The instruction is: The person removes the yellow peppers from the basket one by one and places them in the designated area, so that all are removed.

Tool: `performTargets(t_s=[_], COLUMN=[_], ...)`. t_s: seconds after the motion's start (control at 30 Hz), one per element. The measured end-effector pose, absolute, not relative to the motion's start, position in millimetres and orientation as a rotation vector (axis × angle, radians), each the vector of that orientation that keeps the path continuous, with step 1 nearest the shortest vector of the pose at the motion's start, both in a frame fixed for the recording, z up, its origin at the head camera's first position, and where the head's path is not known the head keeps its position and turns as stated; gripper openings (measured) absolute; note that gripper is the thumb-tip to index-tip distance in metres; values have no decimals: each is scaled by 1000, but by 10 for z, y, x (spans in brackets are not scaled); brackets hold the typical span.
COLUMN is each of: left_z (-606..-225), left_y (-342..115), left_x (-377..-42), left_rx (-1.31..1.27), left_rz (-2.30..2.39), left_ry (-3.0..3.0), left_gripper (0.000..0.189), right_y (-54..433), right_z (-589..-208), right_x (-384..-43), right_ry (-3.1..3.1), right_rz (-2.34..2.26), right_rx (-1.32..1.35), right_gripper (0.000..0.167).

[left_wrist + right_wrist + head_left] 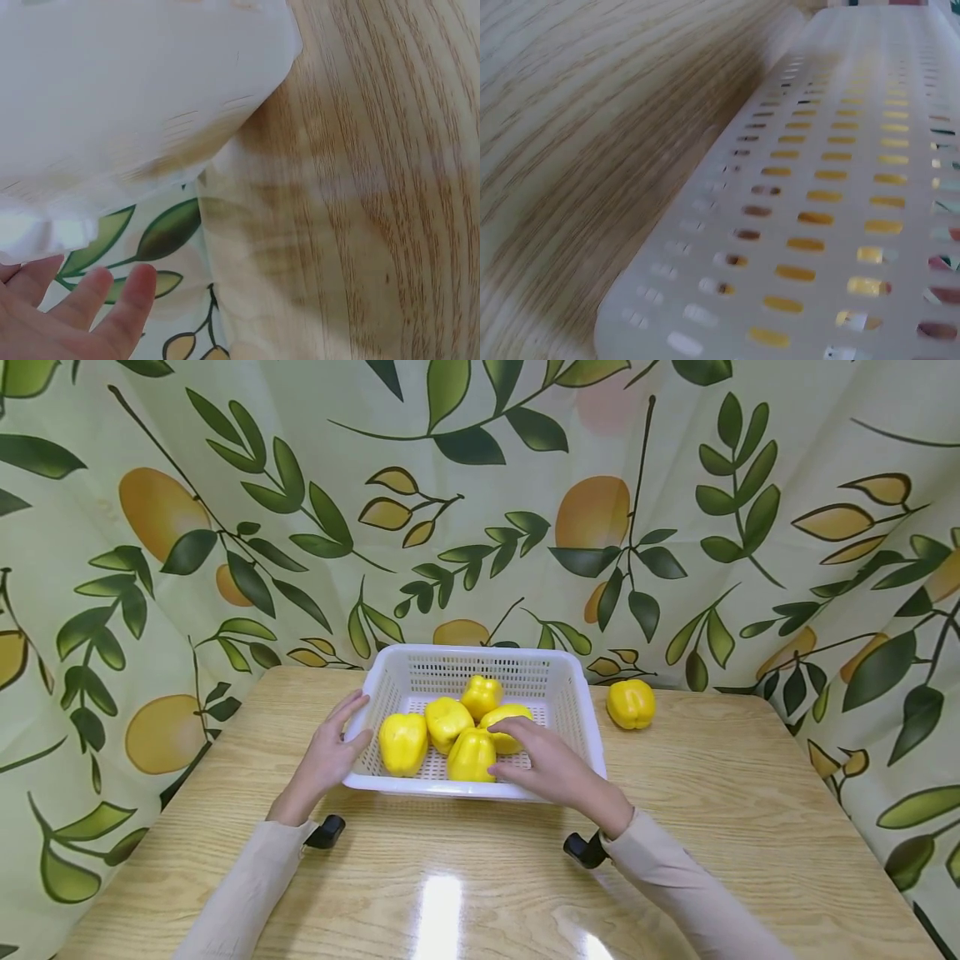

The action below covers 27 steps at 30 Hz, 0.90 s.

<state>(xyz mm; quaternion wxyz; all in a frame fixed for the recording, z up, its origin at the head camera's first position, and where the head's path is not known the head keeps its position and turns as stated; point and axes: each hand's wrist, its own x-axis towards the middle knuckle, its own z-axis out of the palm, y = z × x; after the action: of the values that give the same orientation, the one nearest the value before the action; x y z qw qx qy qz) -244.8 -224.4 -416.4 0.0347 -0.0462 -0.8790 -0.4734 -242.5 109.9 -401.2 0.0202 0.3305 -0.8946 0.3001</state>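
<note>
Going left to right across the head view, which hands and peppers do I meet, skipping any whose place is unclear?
Left hand → leftmost yellow pepper in the white basket → second yellow pepper from the left → right hand → lone yellow pepper on the wooden table, outside the basket.

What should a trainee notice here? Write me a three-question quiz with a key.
1. How many yellow bell peppers lie inside the white plastic basket?
2. True or false: every bell pepper is inside the basket.
3. The left hand is at: (A) the basket's left end; (B) the curtain; (C) the basket's right end.

Key:
1. Five.
2. False; one bell pepper is outside, on the wooden table.
3. A.
</note>
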Motion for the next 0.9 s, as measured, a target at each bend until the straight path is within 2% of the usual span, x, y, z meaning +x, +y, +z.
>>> performTargets(t_s=[0.43, 0.9], left_z=[-4140, -4153], left_y=[-2233, -2236], left_x=[-2439, -2454], left_rx=[-164, -184], left_rz=[-1543, -1545], left_ry=[-2666, -2664], left_gripper=[59, 60], right_y=[961, 868], right_z=[-4014, -4051], right_x=[-2456, -2533], right_ry=[-2855, -2903], right_rz=[912, 917], right_rx=[1022, 1032], right_gripper=[54, 48])
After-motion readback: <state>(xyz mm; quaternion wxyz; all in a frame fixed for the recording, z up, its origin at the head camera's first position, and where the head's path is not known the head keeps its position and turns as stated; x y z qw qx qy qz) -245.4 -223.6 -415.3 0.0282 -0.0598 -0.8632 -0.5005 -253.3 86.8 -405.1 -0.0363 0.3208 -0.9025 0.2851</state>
